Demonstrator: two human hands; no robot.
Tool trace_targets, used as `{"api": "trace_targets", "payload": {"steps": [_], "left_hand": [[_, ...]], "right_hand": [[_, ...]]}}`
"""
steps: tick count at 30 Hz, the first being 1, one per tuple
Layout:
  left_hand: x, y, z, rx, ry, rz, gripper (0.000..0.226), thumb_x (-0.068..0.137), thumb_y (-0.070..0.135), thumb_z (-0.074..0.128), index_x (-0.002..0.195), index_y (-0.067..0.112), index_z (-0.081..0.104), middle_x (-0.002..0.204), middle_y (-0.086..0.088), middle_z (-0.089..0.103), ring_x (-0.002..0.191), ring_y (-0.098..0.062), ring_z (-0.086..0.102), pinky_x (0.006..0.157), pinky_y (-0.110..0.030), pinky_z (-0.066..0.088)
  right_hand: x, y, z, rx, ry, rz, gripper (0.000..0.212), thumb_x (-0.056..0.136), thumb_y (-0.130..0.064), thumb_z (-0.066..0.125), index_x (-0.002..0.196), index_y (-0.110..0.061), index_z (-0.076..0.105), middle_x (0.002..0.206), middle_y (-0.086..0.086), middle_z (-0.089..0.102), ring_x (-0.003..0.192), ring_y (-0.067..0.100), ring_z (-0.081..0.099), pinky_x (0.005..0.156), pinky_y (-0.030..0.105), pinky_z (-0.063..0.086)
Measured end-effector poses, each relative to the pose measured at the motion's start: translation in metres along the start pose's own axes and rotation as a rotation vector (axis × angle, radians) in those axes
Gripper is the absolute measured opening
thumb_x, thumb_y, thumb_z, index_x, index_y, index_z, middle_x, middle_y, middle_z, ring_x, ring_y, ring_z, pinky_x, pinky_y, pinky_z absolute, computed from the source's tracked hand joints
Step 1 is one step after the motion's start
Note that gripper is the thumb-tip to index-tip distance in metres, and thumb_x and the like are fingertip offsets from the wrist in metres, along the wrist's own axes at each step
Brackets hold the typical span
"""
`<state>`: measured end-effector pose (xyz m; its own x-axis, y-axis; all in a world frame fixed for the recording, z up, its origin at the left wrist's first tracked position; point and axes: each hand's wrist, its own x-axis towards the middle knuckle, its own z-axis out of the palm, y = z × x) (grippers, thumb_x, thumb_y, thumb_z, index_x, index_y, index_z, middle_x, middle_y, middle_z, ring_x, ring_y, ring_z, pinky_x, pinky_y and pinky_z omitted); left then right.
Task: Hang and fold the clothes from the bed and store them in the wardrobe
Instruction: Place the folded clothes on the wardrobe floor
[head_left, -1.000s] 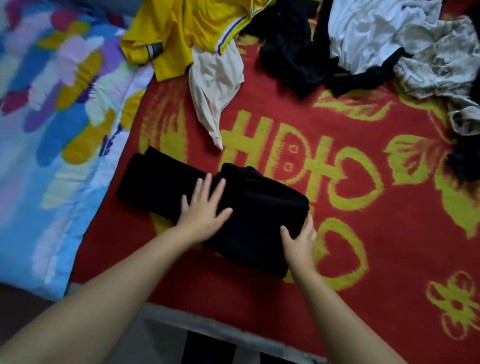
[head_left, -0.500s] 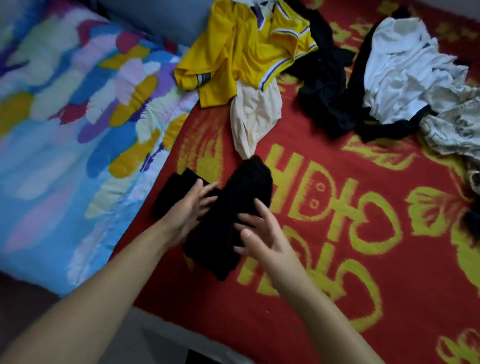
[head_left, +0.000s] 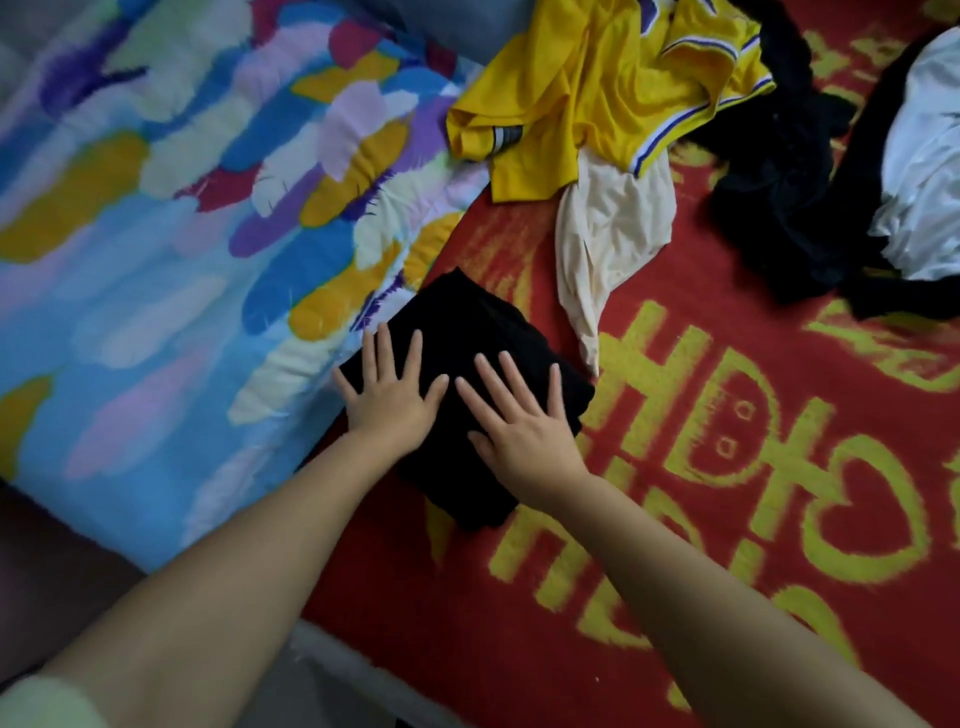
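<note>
Since half a second ago, both hands have come down flat onto a folded black fabric garment (head_left: 470, 332), which was then a looser, longer bundle between curled fingers and now lies as a compact, roughly square packet. Left hand (head_left: 390, 396) rests palm down on the left half of the packet, fingers straight and slightly spread, gripping nothing. Right hand (head_left: 522, 422) lies just beside it on the right half, also flat with straight fingers, holding nothing; the two thumbs nearly meet over the middle. Both bare forearms reach in from the bottom edge.

The black packet sits on a red blanket with large yellow characters and heart shapes (head_left: 727, 519), which covers the right part of the bed. Its left corner lies right at the edge of a light blue quilt printed with multicoloured feather shapes (head_left: 156, 260) that fills the left side.

Farther up the bed, well apart from the hands, lies the unfolded pile: a crumpled yellow jersey with blue and white trim (head_left: 597, 88), a cream thin cloth garment (head_left: 608, 239) trailing out from under it toward the packet, a heap of dark black clothing (head_left: 779, 182) to the right, and a white crumpled garment (head_left: 924, 156) at the right edge.
</note>
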<state>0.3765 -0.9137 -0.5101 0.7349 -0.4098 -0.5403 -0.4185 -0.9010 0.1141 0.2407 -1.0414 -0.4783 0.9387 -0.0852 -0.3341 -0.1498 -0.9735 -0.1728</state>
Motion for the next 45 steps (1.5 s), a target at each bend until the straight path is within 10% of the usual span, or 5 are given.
{"api": "trace_targets", "payload": {"steps": [5, 15, 20, 31, 45], "left_hand": [[0.002, 0.0, 0.042, -0.025, 0.239, 0.0, 0.068, 0.089, 0.064, 0.001, 0.145, 0.033, -0.022, 0.159, -0.007, -0.016, 0.144, -0.022, -0.024, 0.109, -0.063, -0.012], [-0.086, 0.067, 0.063, 0.117, 0.154, 0.415, 0.081, 0.091, 0.064, 0.012, 0.145, 0.014, -0.022, 0.157, -0.016, -0.02, 0.142, -0.027, -0.027, 0.111, -0.057, -0.015], [-0.098, 0.077, 0.096, 0.19, 0.105, 0.247, 0.108, 0.092, 0.061, 0.039, 0.131, 0.007, -0.047, 0.14, -0.016, -0.05, 0.13, -0.027, -0.047, 0.101, -0.056, -0.033], [-0.127, 0.077, 0.037, 0.054, -0.029, -0.001, 0.085, 0.097, 0.025, 0.052, 0.151, 0.021, -0.015, 0.158, -0.008, -0.021, 0.145, -0.026, -0.019, 0.114, -0.059, -0.002], [-0.306, 0.015, -0.072, -0.082, -0.04, 0.167, 0.043, 0.091, 0.021, 0.047, 0.133, 0.029, 0.045, 0.126, -0.005, 0.055, 0.115, -0.031, 0.055, 0.083, -0.039, 0.048]], "right_hand": [[0.006, 0.047, 0.037, -0.036, -0.18, -0.003, 0.056, 0.091, -0.058, -0.007, 0.14, -0.041, -0.031, 0.15, -0.016, -0.035, 0.135, 0.01, -0.04, 0.11, 0.059, -0.021], [-0.007, 0.091, 0.001, -0.418, -0.286, -0.333, 0.103, 0.088, -0.024, 0.05, 0.137, -0.032, -0.04, 0.144, -0.005, -0.048, 0.136, 0.03, -0.039, 0.105, 0.072, -0.006], [-0.005, 0.084, 0.026, -0.37, -0.166, -0.256, 0.106, 0.092, -0.013, 0.054, 0.138, -0.036, -0.038, 0.146, -0.007, -0.046, 0.137, 0.029, -0.037, 0.108, 0.072, 0.006], [-0.026, 0.017, -0.042, -0.136, -0.356, -0.068, 0.07, 0.097, -0.007, 0.043, 0.152, -0.036, 0.011, 0.161, -0.005, 0.007, 0.147, 0.03, 0.011, 0.091, 0.041, 0.051], [-0.152, -0.108, -0.172, -0.215, -0.521, -0.245, 0.03, 0.091, -0.016, 0.046, 0.118, -0.014, 0.058, 0.114, 0.008, 0.064, 0.103, 0.029, 0.06, 0.085, 0.04, 0.051]]}}
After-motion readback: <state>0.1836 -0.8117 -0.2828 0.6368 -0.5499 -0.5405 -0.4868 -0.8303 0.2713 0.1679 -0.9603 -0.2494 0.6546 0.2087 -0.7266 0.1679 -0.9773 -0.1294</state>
